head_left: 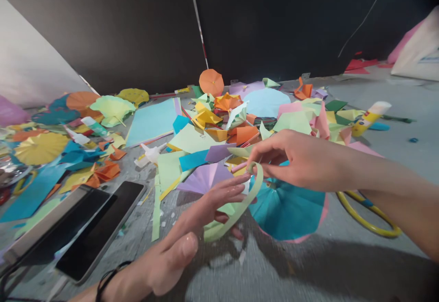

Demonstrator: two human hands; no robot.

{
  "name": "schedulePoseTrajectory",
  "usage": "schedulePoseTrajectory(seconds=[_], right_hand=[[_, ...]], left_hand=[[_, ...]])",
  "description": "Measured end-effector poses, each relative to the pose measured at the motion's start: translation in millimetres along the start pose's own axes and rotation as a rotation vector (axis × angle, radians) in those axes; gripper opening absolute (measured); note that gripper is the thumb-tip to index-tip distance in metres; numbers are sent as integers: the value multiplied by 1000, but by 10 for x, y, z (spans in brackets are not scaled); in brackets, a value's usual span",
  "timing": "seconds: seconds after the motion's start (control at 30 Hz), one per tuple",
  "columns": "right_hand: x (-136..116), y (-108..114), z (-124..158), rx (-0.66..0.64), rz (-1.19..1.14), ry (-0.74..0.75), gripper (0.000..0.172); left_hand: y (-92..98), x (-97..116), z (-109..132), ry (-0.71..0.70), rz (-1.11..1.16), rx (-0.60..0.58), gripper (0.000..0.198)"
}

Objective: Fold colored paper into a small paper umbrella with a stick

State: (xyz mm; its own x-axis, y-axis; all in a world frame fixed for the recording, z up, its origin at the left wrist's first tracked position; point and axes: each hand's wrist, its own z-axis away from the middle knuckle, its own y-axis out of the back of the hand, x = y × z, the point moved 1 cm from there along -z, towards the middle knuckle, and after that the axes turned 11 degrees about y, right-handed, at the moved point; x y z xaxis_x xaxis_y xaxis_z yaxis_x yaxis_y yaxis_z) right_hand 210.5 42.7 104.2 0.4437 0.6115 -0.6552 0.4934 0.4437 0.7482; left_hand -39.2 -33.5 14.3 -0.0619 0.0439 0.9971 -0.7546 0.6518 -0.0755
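Pinched narrowly in the right hand [302, 160], above a teal paper fan [288, 206] toward the near edge of the surface [360, 265]: a pale green paper strip [236, 213], curled into a loop, its closure unclear; left hand [181, 251] open wide beside it.

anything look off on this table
The paper is the odd part: cut scraps and folded pieces lie strewn across the table, right up against two dark phones. A glue stick lies on its side in the scraps, beyond the right hand pinching a pale green paper strip.
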Motion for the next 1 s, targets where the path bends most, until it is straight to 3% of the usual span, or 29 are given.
schedulePoseTrajectory(seconds=[0.27,0.37,0.57,0.93,1.0], right_hand=[[72,14,-47,-11,-104,43,20],[77,9,-50,-29,-99,53,22],[55,0,-50,-64,-72,50,22],[-1,62,22,-61,-17,40,18],[-79,81,100,10,98,38,19]], left_hand=[[-18,41,-174,-37,227,105,40],[-38,87,-250,-39,185,249,23],[-124,158,-447,-7,100,506,33],[-213,128,-479,-81,-40,606,31],[-209,122,-466,-74,-47,611,31]])
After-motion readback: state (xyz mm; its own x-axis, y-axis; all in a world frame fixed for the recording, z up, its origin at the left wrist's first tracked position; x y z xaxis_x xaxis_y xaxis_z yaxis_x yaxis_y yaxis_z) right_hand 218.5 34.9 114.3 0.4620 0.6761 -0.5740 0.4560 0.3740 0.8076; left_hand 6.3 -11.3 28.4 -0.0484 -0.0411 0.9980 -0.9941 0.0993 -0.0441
